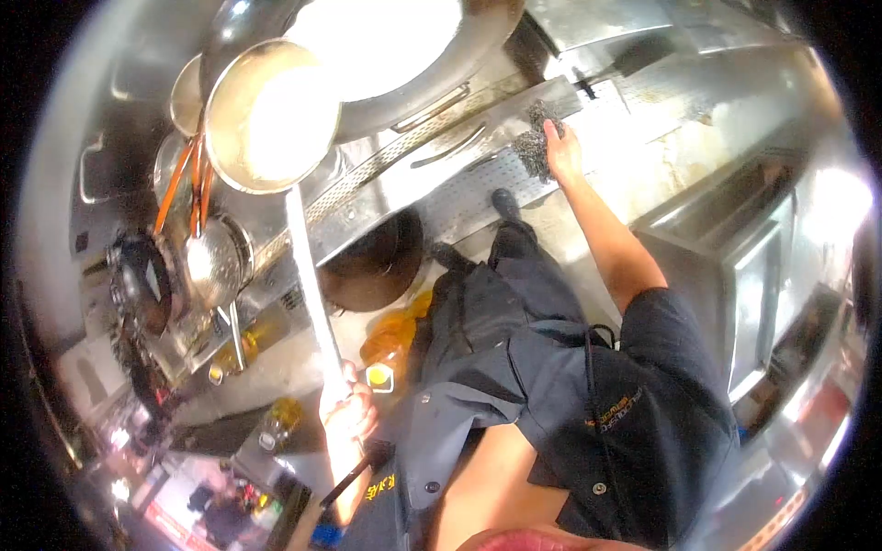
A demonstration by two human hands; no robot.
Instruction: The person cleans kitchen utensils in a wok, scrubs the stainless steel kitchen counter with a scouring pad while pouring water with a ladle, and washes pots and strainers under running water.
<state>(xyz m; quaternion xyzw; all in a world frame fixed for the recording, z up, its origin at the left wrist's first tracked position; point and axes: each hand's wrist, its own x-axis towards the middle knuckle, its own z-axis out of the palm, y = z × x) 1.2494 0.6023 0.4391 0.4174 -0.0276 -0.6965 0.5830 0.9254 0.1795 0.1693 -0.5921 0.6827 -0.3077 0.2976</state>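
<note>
Head view: left hand [349, 409] closed round one long-handled ladle [272, 119], right hand [563, 152] gripping one metal scrubber [531, 147].

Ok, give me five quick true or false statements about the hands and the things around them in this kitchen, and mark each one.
1. The left hand holds the ladle by its handle. True.
2. The right hand is empty. False: it holds a steel scourer.
3. In the picture, the strainer lies left of the ladle's handle. True.
4. The right sleeve is white. False: it is dark.
5. The shoes are dark. True.
</note>
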